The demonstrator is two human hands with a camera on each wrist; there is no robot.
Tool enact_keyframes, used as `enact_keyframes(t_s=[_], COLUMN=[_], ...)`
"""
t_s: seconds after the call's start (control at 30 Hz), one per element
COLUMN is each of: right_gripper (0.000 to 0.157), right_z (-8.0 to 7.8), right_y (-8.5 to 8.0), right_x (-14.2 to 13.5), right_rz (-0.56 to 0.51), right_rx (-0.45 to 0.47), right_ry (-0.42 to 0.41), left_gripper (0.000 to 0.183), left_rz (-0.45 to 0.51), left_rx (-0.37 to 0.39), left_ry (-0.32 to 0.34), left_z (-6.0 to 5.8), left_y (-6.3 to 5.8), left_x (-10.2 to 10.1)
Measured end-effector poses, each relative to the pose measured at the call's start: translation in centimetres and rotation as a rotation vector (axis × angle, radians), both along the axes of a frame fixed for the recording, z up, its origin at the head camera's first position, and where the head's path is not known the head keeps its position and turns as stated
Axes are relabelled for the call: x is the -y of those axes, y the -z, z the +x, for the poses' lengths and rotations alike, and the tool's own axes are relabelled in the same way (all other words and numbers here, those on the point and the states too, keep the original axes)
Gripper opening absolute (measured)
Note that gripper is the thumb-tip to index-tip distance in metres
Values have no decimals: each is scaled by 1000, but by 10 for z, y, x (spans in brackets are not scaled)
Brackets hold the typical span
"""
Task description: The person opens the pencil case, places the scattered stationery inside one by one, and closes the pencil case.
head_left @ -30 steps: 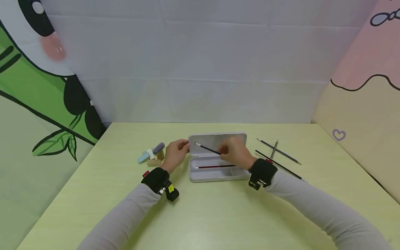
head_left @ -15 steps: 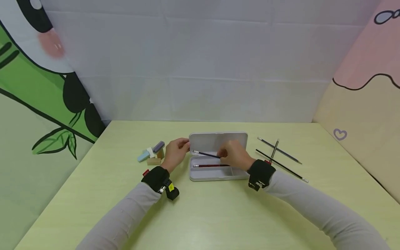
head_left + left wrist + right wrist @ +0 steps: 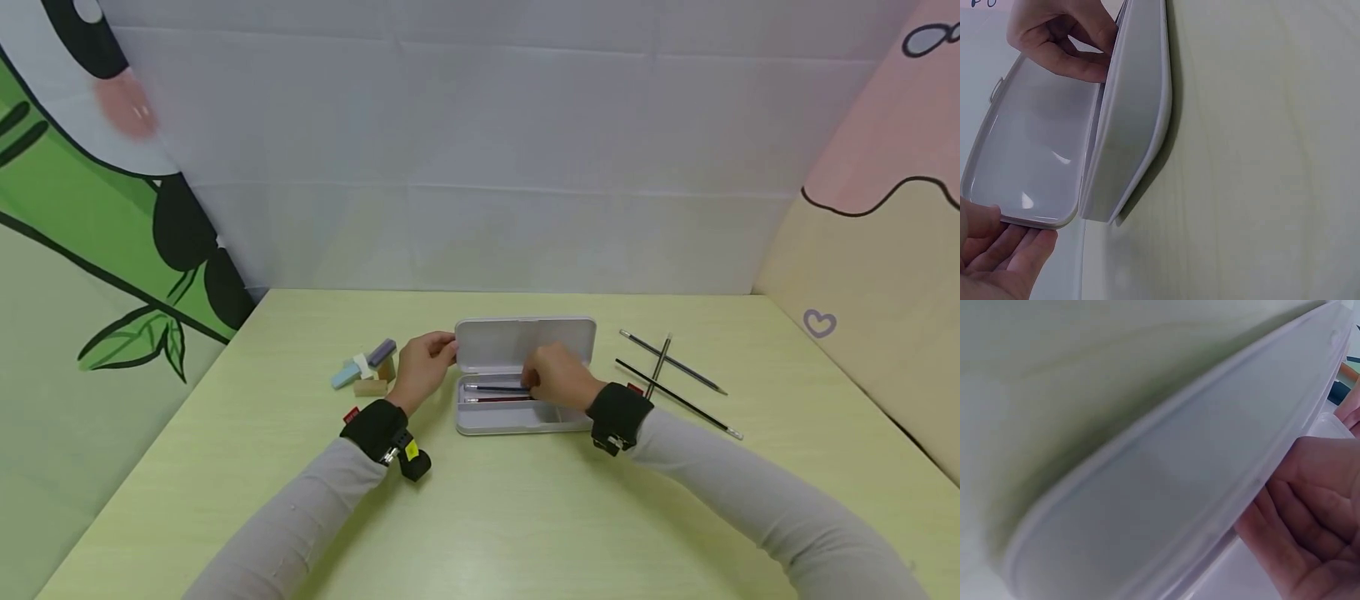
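A white pencil case [image 3: 487,429] lies on the table with its lid [image 3: 491,343] raised at the back. My left hand [image 3: 425,367] pinches the lid's left edge, thumb on one side and fingers on the other, as the left wrist view shows. My right hand [image 3: 561,379] reaches into the case, fingertips down, pinching a dark pencil [image 3: 491,388] that lies low along the back compartment. A dark red pencil [image 3: 495,399] lies in front of it, parallel. The right hand hides the right ends of both pencils. In the right wrist view, the case wall covers the fingertips.
Several pencils [image 3: 688,368] lie crossed on the table right of the case, near the right wrist. Left of my left hand sits a small cluster of erasers [image 3: 347,376] and blocks. A pale wall cloth [image 3: 510,242] rises behind the table's far edge.
My right hand has lowered the dark pencil from in front of the lid down into the back compartment, level beside the red one. The left hand stays on the lid's edge.
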State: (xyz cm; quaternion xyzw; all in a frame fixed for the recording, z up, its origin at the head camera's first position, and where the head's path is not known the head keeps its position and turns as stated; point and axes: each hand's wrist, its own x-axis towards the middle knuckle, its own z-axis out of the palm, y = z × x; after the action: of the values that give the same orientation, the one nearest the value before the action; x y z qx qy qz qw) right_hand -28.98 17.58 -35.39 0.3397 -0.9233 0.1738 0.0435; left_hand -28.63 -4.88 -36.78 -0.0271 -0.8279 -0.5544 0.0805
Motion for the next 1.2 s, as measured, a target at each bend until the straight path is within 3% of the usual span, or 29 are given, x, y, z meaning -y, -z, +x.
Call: enact_keyframes(t_s=[0.27,1.2], right_gripper=[11,13], right_z=[-1,6], right_y=[-1,-5], right_x=[1,-6], right_rz=[35,65], right_rx=[-32,43], right_ry=[-65,-57], left_gripper=[26,26], left_rz=[-6,-29], left_rx=[-2,-2], left_ry=[2,0], left_z=[0,0], left_y=[0,0], left_x=[1,2])
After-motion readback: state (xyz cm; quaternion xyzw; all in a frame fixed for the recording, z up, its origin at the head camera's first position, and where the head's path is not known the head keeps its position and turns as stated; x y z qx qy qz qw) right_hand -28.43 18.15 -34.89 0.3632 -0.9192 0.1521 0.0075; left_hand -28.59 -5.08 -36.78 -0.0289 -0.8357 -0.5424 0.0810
